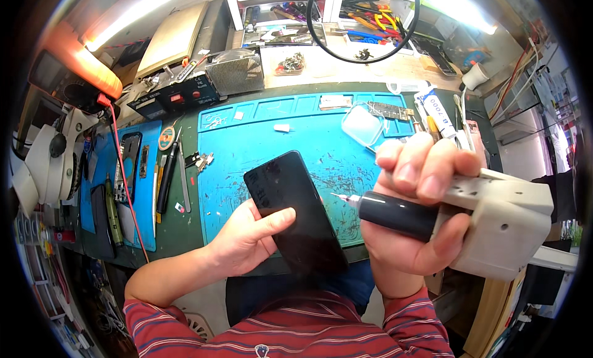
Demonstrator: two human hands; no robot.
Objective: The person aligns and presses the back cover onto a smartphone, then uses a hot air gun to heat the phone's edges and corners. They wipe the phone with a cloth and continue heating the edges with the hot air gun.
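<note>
My left hand (247,237) is closed on a black smartphone (302,213), its thumb across the dark face and its other fingers mostly hidden beneath. The phone is tilted over the near part of the blue work mat (231,166). To the right, my right hand (395,253) wraps round a glue dispenser (503,231) with a boxy beige body. Its black syringe barrel (395,214) points left and ends in a thin needle tip (341,197). That tip is close to the phone's right edge in the picture; whether they touch, I cannot tell.
A clear plastic box (361,126) and a glue tube (437,114) lie at the mat's far right. Tweezers (185,179), a solder spool (167,137) and opened phone parts (128,166) lie left. Behind stands a black power unit (176,97); a black cable loop (315,33) hangs above.
</note>
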